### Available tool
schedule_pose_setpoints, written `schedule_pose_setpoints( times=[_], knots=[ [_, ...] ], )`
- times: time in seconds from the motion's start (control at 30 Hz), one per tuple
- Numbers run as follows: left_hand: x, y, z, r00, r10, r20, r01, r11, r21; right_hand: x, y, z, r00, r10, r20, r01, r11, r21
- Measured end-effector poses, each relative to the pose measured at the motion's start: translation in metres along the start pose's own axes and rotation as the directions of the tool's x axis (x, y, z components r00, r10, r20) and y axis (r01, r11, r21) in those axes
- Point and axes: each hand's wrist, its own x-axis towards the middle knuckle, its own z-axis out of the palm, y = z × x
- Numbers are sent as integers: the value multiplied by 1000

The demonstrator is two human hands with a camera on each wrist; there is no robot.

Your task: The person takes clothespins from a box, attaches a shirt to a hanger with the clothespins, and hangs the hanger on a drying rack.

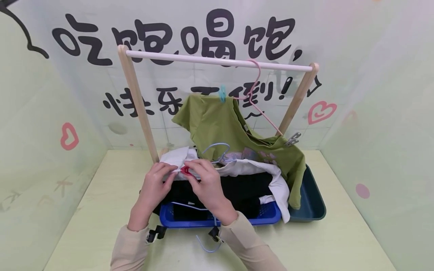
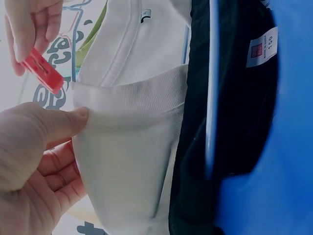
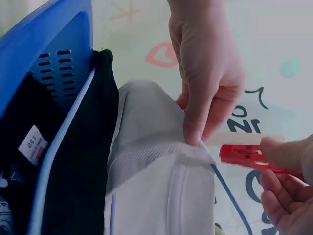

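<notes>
Clothes peg [image 3: 242, 155], red, gripped by the right hand [image 1: 207, 184], its tip just beside the shirt's edge. White shirt [image 2: 122, 147], ribbed band, dark-marked label inside, band pinched by the left hand [image 1: 155, 186]; blue clothes hanger [image 3: 232, 198] emerging at its edge.

Over the remote feed I read "吃饱喝饱, 快乐…倒!" on the wall [image 1: 162, 15] and "150" on the black garment [image 2: 234, 112]'s label [image 2: 262, 47].

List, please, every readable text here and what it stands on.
"吃饱喝饱," upper row, back wall.
"快乐…倒!" lower row, middle partly hidden by green shirt.
"150", white label on black garment; other print too blurred.
Neck tags, white garment and green shirt: too small.
Faint left-wall strokes: unreadable.
</notes>
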Motion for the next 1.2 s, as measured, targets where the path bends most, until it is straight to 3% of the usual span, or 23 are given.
schedule_pose_setpoints(
  times=[0.17, 0.43, 0.67, 0.9, 1.2],
  knots=[
    [0, 0, 1, 1000, 22, -9, -22, 1000, -11, 6, -1, 3, 996, -81, 37, 85, 990, -115],
    [0, -1, 1, 999, 43, -20, -43, 999, -31, 15, -5, -2, 987, -114, 115, 131, 979, -158],
    [1, -1, 0, 998, 53, -15, -54, 998, -44, 20, -6, -2, 972, -144, 186, 189, 950, -249],
    [-1, -1, -1, 996, 78, -39, -80, 996, -49, 25, -3, 1, 949, -130, 286, 201, 951, -235],
    [-2, 0, -1, 997, 71, -33, -72, 996, -45, 24, -3, 4, 942, -92, 323, 160, 969, -190]
  ],
)
